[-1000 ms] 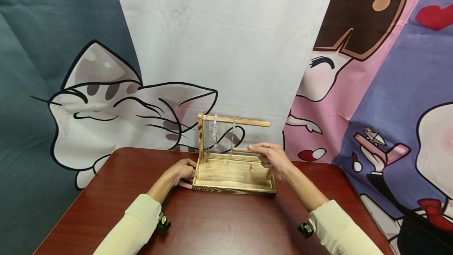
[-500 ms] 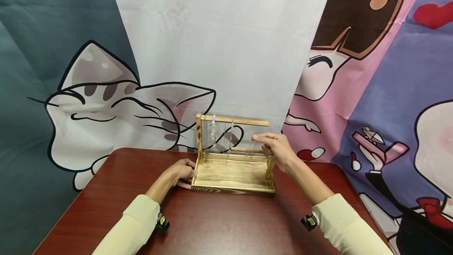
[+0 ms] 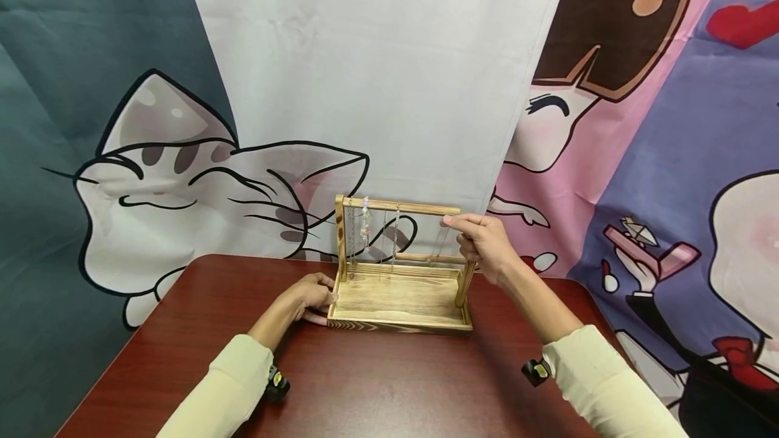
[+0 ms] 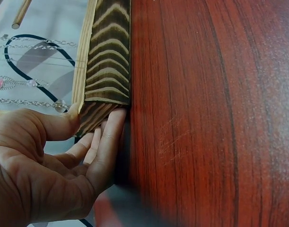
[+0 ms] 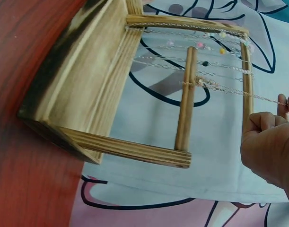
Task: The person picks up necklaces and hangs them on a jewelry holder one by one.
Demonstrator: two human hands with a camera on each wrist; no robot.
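Observation:
A wooden jewelry stand [image 3: 398,296] has a shallow tray base, a long upper bar and a shorter lower bar. My left hand [image 3: 312,295] grips its left end; in the left wrist view the thumb lies on the tray's rim and fingers reach under the corner. My right hand [image 3: 487,242] pinches a thin chain necklace [image 5: 258,97] near the upper bar's free right end. From the fingertips the chain runs down to the lower bar [image 5: 186,109]; whether it loops round that bar I cannot tell. A beaded necklace [image 3: 365,225] and several silver chains [image 3: 396,228] hang from the upper bar.
The stand rests on a red-brown wooden table [image 3: 377,384]. Close behind it hangs a printed cloth [image 3: 377,86] with cartoon figures. The right upright [image 3: 465,284] carries the lower bar, just below the right hand.
My right hand has risen and shifted slightly right, drawing the thin chain necklace up from over the tray to beside the upper bar's end. My left hand keeps its grip on the stand.

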